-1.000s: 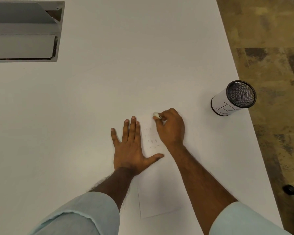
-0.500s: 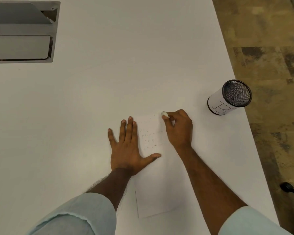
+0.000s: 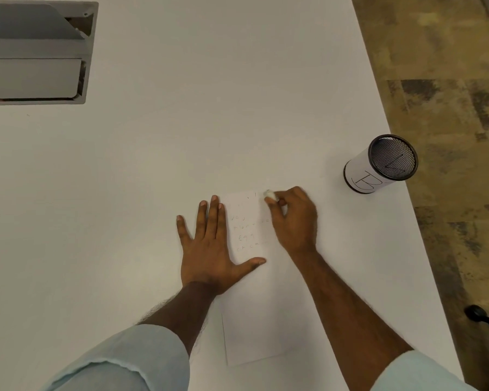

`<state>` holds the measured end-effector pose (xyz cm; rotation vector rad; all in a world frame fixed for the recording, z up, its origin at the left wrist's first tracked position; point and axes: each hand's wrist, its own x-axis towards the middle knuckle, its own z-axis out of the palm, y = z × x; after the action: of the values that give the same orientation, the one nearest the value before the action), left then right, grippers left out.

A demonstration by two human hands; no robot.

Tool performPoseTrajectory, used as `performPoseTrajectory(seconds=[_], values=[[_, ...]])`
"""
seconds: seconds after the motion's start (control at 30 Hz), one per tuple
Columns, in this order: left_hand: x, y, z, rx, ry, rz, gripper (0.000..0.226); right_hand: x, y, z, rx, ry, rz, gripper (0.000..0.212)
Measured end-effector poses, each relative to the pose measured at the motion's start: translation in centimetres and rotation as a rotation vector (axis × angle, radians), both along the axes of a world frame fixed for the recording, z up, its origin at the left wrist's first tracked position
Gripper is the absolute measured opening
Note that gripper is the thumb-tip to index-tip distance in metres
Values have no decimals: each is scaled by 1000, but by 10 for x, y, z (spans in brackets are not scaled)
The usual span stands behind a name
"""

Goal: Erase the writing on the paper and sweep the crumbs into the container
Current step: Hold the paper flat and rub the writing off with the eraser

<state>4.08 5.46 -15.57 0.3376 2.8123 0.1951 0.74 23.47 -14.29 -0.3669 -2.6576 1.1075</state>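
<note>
A white sheet of paper [image 3: 254, 328] lies on the white table, with faint pencil writing on its upper half. My left hand [image 3: 209, 249] rests flat on the paper's left edge, fingers spread, thumb across the sheet. My right hand [image 3: 292, 221] pinches a small white eraser [image 3: 270, 194] and presses it on the paper's top right corner. A mesh cup [image 3: 381, 165] wrapped in white paper marked "B" stands to the right, near the table's edge. I cannot make out any crumbs.
The white table [image 3: 181, 136] ends at a slanted right edge, with patterned floor [image 3: 449, 80] beyond. A grey recessed cable box [image 3: 34, 52] sits in the table at the far left. A black object [image 3: 480, 317] lies on the floor at lower right.
My right hand with the eraser has slid to the right along the top of the paper. My left hand has kept its place on the sheet.
</note>
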Motion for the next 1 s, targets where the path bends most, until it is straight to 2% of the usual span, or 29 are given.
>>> performPoseTrajectory(seconds=[0.1, 0.2, 0.33, 0.43, 0.53, 0.67, 0.77, 0.83, 0.9, 1.0], values=[[0, 1, 1, 9, -2, 0, 132, 15, -11, -5, 109, -38, 161, 14], [0, 0, 0, 5, -3, 1, 132, 0, 4, -7, 164, -26, 33, 18], [1, 0, 1, 6, 3, 4, 132, -15, 25, -1, 65, -4, -98, 21], [1, 0, 2, 3, 4, 1, 132, -2, 15, 2, 30, -4, 37, 18], [1, 0, 2, 15, -4, 3, 132, 12, 3, -3, 86, -63, 156, 18], [1, 0, 3, 8, -5, 5, 133, -6, 28, -2, 122, -35, -113, 23], [1, 0, 3, 20, 0, 7, 132, -12, 39, 4, 66, -36, -186, 21], [1, 0, 3, 22, 0, 5, 132, -6, 30, 7, 22, -10, -134, 18], [1, 0, 3, 22, -2, 1, 132, 4, 13, 3, 7, -15, 17, 13], [1, 0, 3, 20, -6, 6, 132, 15, -7, -4, 87, -65, 193, 11]])
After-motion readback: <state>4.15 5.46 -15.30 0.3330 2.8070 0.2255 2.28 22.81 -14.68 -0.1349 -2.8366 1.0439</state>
